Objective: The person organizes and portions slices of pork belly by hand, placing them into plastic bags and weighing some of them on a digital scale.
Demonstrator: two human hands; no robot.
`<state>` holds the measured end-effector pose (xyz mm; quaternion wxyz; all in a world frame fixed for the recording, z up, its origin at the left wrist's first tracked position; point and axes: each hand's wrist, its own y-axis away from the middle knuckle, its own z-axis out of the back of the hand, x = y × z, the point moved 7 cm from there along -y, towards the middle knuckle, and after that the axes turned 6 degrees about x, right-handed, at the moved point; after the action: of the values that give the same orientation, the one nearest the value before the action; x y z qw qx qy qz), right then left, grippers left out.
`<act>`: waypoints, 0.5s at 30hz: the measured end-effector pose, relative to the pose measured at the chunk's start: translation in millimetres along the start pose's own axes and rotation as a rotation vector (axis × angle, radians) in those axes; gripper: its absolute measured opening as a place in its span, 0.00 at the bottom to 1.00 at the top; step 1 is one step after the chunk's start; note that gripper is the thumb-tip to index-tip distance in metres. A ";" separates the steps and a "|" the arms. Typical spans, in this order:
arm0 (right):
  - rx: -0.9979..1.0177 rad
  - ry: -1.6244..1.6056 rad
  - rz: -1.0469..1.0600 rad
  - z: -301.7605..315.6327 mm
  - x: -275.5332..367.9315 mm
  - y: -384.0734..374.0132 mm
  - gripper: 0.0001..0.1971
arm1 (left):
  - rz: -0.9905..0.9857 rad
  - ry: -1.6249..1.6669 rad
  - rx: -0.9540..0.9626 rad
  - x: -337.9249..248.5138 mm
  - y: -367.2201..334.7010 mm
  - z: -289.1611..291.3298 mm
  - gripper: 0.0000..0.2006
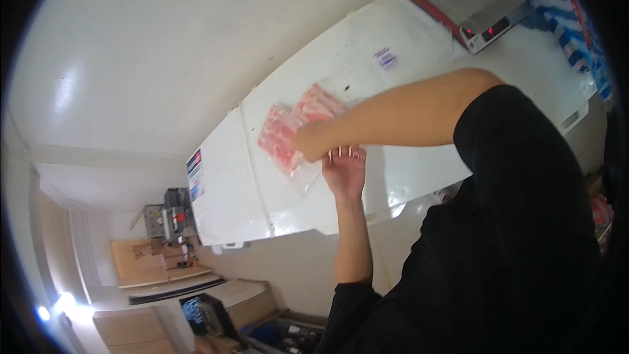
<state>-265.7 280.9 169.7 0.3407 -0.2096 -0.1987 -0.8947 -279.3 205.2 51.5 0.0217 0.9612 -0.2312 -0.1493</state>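
Note:
Two flat clear packs of sliced pink meat lie side by side on the white worktop, a left pack [280, 134] and a right pack [319, 99]. My right forearm reaches across from the right, and my right hand [311, 142] is bent down over the near edges of both packs. Its fingers are hidden behind the hand. Loose clear plastic [304, 176] spreads below it. Just under my right wrist is my left hand [345, 174], palm turned up and fingers curled. Whatever those fingers hold, if anything, cannot be made out.
A scale [462, 0] with a metal pan and red display stands at the far right of the worktop [223, 190]. Beside it hangs a blue-and-white striped bag [557, 13]. A small printed label [386, 58] lies nearer. Wooden cabinets [134, 328] stand at lower left.

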 end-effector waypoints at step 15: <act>0.071 0.040 0.072 12.0 25.1 -20.2 0.20 | -0.153 -0.152 0.116 -54.9 -7.2 -40.0 0.10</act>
<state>-293.8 287.5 188.2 0.3838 -0.1865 -0.2155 -0.8783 -310.8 235.2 104.1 -0.0629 0.9616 -0.1662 -0.2093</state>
